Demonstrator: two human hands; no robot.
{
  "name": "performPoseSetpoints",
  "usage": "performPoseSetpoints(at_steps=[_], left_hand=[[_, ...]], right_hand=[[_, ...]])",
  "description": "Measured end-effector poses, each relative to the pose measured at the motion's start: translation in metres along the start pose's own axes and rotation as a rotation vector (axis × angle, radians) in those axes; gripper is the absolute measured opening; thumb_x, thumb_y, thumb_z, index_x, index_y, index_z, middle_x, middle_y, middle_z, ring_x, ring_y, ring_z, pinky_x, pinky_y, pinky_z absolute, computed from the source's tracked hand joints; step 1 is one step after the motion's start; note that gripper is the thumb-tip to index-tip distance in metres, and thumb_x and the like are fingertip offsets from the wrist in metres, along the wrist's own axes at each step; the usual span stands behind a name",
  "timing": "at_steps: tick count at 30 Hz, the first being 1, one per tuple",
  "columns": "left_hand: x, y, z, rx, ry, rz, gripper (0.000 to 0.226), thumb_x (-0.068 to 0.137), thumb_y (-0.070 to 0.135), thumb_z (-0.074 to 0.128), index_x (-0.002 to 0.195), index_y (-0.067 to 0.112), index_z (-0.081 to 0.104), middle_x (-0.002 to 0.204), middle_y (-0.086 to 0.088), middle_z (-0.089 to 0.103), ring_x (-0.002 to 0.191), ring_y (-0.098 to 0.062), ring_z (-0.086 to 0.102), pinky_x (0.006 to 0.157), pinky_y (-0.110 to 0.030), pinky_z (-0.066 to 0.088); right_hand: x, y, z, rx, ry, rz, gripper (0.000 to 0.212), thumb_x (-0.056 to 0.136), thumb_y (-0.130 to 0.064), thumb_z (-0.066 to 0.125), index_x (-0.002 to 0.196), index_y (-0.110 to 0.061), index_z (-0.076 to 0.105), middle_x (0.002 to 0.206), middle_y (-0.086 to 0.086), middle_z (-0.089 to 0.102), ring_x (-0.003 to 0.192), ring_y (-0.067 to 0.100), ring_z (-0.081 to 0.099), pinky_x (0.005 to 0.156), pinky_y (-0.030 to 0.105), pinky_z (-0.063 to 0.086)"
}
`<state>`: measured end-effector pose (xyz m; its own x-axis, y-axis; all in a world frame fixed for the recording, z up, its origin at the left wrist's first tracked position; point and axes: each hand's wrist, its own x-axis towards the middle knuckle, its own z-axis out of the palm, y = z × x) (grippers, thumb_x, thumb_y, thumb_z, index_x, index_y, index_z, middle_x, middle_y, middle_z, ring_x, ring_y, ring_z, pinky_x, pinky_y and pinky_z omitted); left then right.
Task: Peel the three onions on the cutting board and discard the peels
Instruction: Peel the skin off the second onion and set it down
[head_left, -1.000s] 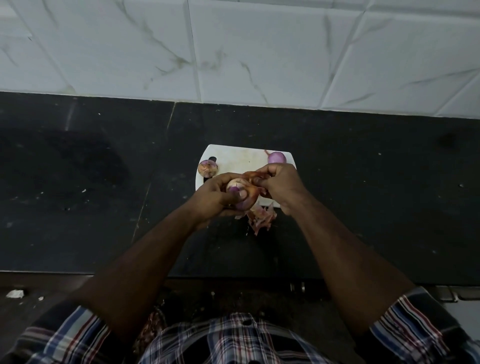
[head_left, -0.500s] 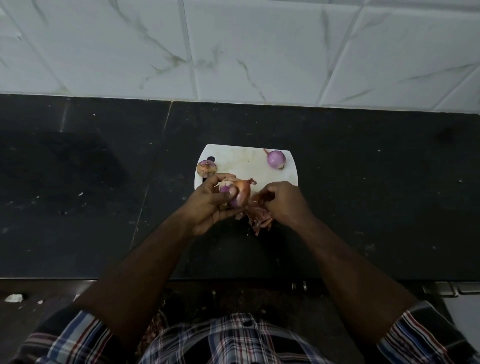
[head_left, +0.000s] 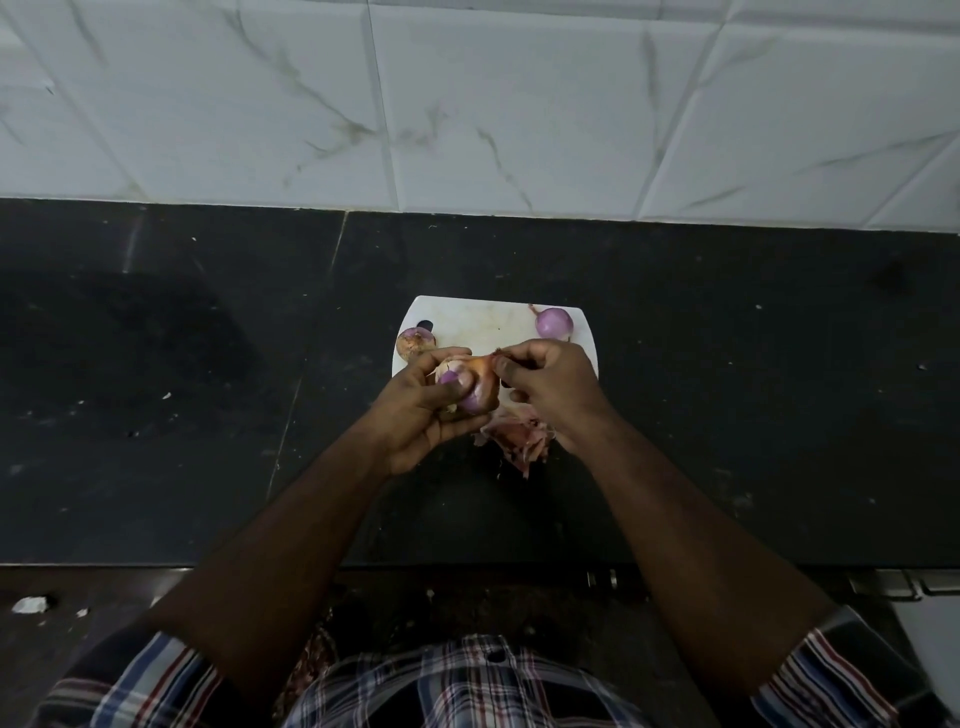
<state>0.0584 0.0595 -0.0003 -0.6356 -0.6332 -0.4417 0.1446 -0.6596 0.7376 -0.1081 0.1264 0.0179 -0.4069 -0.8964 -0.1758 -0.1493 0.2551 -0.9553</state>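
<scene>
My left hand (head_left: 415, 410) grips a partly peeled onion (head_left: 475, 387) above the near edge of the white cutting board (head_left: 483, 322). My right hand (head_left: 553, 387) pinches a strip of brown peel at the onion's top right. A smooth purple peeled onion (head_left: 554, 322) lies at the board's far right. An onion with brown skin (head_left: 415, 342) sits at the board's left edge. A heap of loose peels (head_left: 519, 436) lies on the counter just below my right hand.
The board sits on a black stone counter (head_left: 753, 415) backed by a white marbled tile wall (head_left: 467, 104). The counter's front edge runs near my elbows. A metal handle (head_left: 909, 590) shows at the lower right. Small white scraps (head_left: 31, 604) lie at the lower left.
My right hand dropped to the peel heap, then came back up to the onion's top and took hold of a new strip of peel. My left hand kept holding the onion.
</scene>
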Motion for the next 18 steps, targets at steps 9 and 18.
performPoseSetpoints(at_steps=[9,18], left_hand=[[-0.0094,0.0044,0.0043,-0.102,-0.088,-0.080,0.035,0.086,0.024,0.059,0.118,0.009,0.064,0.100,-0.014,0.071,0.086,-0.028,0.072,0.064,-0.029,0.062],[-0.0065,-0.0005,-0.0040,-0.181,-0.111,-0.116,0.035,0.091,0.024,0.056,0.122,0.010,0.063,0.105,-0.014,0.069,0.091,-0.028,0.068,0.065,-0.029,0.062]], right_hand=[[0.0004,0.0022,0.0032,0.236,-0.052,-0.055,0.026,0.096,-0.002,0.057,0.080,-0.018,0.071,0.085,0.003,0.072,0.088,0.021,0.069,0.088,0.049,0.058],[-0.0023,0.0034,-0.0041,0.182,-0.078,0.020,0.020,0.095,0.003,0.057,0.100,-0.008,0.074,0.098,0.011,0.075,0.094,0.022,0.072,0.076,0.032,0.060]])
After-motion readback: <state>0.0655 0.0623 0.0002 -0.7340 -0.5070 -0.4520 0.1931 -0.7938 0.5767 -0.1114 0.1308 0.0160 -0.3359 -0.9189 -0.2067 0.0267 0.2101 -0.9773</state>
